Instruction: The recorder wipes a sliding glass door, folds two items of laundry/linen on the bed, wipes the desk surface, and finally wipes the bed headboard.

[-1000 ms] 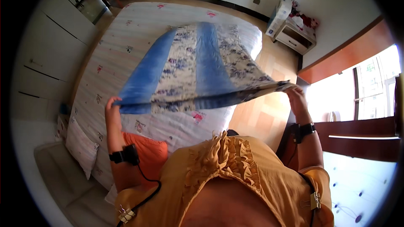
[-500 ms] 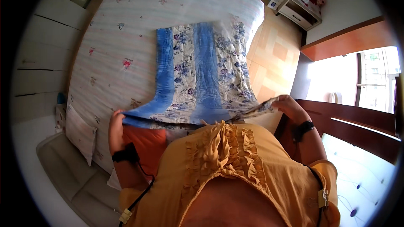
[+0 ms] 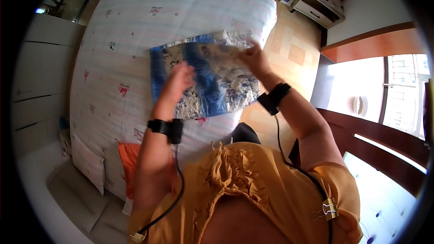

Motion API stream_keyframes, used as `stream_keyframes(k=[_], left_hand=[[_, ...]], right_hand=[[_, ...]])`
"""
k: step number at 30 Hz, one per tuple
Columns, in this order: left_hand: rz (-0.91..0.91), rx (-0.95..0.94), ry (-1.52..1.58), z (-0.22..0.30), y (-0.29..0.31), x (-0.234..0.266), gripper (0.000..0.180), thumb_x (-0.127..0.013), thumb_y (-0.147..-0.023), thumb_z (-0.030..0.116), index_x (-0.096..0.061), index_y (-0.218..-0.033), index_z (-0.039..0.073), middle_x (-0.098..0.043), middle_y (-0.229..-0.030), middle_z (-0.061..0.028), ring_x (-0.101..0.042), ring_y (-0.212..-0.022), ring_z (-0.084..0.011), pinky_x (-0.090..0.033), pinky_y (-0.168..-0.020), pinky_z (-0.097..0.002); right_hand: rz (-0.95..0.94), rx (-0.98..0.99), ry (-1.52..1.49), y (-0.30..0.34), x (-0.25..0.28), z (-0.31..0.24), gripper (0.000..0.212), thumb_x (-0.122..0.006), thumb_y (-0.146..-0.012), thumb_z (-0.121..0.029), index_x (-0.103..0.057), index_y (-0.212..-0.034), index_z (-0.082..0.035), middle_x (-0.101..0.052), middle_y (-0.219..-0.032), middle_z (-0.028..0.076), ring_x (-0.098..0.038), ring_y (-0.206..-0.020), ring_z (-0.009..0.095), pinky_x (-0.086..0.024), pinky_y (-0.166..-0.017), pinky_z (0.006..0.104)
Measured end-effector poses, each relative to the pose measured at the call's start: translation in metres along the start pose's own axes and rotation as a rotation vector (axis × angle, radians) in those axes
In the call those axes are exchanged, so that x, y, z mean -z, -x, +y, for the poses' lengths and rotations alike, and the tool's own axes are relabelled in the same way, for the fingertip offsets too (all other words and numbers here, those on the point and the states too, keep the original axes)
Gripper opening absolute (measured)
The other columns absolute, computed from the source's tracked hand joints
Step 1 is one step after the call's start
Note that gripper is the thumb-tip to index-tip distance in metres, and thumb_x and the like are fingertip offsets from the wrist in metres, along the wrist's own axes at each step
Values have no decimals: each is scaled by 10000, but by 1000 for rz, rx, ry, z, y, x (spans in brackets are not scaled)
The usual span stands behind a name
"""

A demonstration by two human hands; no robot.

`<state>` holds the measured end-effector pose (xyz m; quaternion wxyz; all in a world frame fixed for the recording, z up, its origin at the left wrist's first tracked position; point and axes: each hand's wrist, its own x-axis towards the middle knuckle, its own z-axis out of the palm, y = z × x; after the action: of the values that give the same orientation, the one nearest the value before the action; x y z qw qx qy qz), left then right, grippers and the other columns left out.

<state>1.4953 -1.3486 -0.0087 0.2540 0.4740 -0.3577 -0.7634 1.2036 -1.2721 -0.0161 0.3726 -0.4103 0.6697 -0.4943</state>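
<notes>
Blanket (image 3: 212,81), blue and floral, is lying folded on the bed (image 3: 135,27). Right hand (image 3: 254,58) is pinching the blanket's far fold. Left hand (image 3: 179,81) is hovering over the blanket's left part, fingers loosely curled, blurred. Orange pillow (image 3: 129,158) below the left wrist.
</notes>
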Motion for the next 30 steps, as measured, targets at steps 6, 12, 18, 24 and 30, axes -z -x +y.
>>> stream_keyframes(k=[6,12,18,24,30], left_hand=[[53,378,236,-110,-59,-45,394,-617,-879,300,-563,-1169,40,-635,-969,-81,-644,-784,-186,-532,-663,-314],[216,204,182,-113,-51,-47,306,-522,-894,71,-527,-1194,11,-623,-1066,-92,-638,-933,-211,-533,-774,-367],[239,286,184,-100,-46,-33,335,-518,-892,49,-504,-1226,20,-605,-1118,-88,-624,-979,-212,-527,-807,-362],[183,229,86,-94,-47,-31,304,-539,-873,43,-543,-1172,-10,-624,-1071,-83,-632,-929,-192,-520,-780,-328],[-178,-536,-995,-48,-80,-48,313,-516,-834,-26,-564,-1142,-55,-614,-1136,-142,-581,-1073,-271,-456,-891,-342]], right_hand=[[-673,-186,-67,36,-72,27,197,-627,-865,-67,-620,-1045,14,-674,-894,77,-642,-826,131,-539,-736,316],[-346,-482,-226,-67,-24,157,331,-588,-904,-156,-582,-1188,13,-662,-1034,88,-618,-937,173,-504,-807,294],[271,-318,662,-160,-16,256,734,-746,-711,-330,-469,-1288,27,-484,-1294,260,-478,-1196,387,-393,-1022,425],[-11,-541,433,-179,-3,274,612,-742,-702,-327,-564,-1150,49,-621,-1086,234,-591,-1047,361,-465,-918,403],[83,-383,375,-171,22,231,340,-602,-853,-326,-655,-940,-2,-667,-778,176,-638,-758,317,-476,-723,401]])
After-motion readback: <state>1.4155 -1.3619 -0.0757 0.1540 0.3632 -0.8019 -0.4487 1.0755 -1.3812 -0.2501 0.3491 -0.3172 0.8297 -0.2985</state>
